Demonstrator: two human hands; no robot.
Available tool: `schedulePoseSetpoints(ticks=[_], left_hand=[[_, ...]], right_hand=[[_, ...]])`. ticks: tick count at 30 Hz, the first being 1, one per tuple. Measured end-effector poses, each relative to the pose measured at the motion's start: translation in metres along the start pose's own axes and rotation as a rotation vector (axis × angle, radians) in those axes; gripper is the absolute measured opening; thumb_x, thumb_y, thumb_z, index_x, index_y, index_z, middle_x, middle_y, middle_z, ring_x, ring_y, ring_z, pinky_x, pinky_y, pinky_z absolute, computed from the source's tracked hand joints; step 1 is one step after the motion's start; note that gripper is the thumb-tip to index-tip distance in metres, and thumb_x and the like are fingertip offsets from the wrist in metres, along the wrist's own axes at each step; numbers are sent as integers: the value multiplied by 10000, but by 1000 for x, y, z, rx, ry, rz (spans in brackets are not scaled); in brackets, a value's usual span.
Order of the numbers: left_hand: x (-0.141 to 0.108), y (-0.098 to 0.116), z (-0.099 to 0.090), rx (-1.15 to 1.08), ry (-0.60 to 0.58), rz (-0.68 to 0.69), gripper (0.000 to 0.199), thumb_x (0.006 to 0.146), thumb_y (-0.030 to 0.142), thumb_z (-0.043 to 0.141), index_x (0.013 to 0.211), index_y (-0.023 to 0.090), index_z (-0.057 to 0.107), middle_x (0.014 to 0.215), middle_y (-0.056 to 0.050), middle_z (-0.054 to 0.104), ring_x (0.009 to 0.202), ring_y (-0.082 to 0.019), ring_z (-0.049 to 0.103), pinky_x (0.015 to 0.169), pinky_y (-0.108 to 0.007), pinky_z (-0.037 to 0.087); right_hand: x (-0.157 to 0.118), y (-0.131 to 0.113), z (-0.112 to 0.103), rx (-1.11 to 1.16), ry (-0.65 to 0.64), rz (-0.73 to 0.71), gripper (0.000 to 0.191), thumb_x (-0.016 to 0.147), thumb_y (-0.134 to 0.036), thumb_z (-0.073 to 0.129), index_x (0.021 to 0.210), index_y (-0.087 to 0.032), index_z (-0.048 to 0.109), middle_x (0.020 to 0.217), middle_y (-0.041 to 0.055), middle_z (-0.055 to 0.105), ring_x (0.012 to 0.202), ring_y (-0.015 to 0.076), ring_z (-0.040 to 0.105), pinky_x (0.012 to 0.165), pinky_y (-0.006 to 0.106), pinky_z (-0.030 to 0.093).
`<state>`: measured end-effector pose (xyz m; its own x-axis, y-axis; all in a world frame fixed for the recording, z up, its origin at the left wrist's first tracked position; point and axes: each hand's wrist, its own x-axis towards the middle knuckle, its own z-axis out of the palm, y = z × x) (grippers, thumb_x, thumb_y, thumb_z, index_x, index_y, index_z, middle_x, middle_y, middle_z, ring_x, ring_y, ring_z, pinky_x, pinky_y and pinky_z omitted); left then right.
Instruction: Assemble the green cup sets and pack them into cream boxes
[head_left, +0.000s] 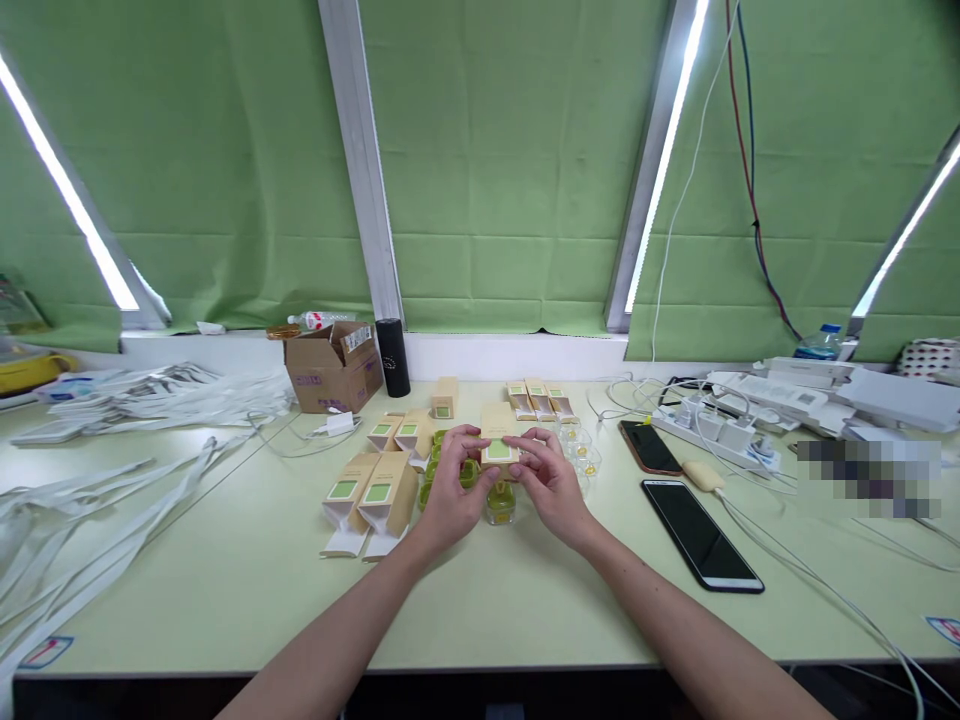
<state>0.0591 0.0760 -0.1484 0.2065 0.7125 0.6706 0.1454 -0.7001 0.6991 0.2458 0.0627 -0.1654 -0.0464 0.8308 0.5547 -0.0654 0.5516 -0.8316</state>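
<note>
A small tan box with a green label (498,450) is held between my two hands over the table. My left hand (456,480) grips its left side, and my right hand (553,485) grips its right side. Just below the box stands a small clear container with green and yellow contents (501,503). More green containers (470,473) sit partly hidden behind my left hand. Clear containers with yellow centres (583,450) lie beyond my right hand. To the left, tan boxes (390,490) with green labels rest with white flaps open. Similar boxes (538,398) stand farther back.
A brown carton (334,365) and a black cylinder (393,357) stand at the back. White straps (97,540) spread over the left side. Two phones (701,535), a power strip (716,435), cables and white boxes (892,397) occupy the right side.
</note>
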Motion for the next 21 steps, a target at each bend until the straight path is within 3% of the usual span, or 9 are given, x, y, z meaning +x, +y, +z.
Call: schedulePoseSetpoints(ticks=[8, 11, 16, 21], left_hand=[[-1, -5, 0, 80, 5, 56, 235, 994, 346, 645, 1194, 237, 586, 1362, -122, 480, 1121, -226, 597, 929, -381, 521], [-2, -9, 0, 116, 10, 91, 252, 997, 323, 641, 1227, 240, 580, 1373, -131, 486, 1229, -255, 576, 979, -408, 518], [-2, -11, -2, 227, 12, 133, 338, 991, 314, 644, 1308, 251, 548, 1437, -153, 517, 1416, -313, 495, 1124, -518, 454], [-2, -9, -3, 299, 16, 111, 415, 993, 367, 641, 1379, 251, 540, 1518, -163, 520, 1444, -329, 488, 1175, -555, 408]], right_hand=[[-1, 0, -1, -72, -25, -2, 328, 1007, -414, 642, 1326, -366, 699, 1297, 67, 387, 815, 106, 635, 873, 372, 637], [-2, -1, -2, -85, -41, -1, 362, 1010, -429, 642, 1366, -372, 668, 1408, 87, 363, 879, 125, 666, 955, 413, 624], [-2, -3, 0, -35, -86, -8, 526, 1002, -485, 652, 1506, -393, 531, 1684, 87, 203, 1193, 219, 681, 1113, 460, 553], [-2, -6, 4, 32, -111, -65, 772, 998, -515, 658, 1638, -402, 241, 1689, 94, 366, 1507, 272, 462, 1255, 558, 377]])
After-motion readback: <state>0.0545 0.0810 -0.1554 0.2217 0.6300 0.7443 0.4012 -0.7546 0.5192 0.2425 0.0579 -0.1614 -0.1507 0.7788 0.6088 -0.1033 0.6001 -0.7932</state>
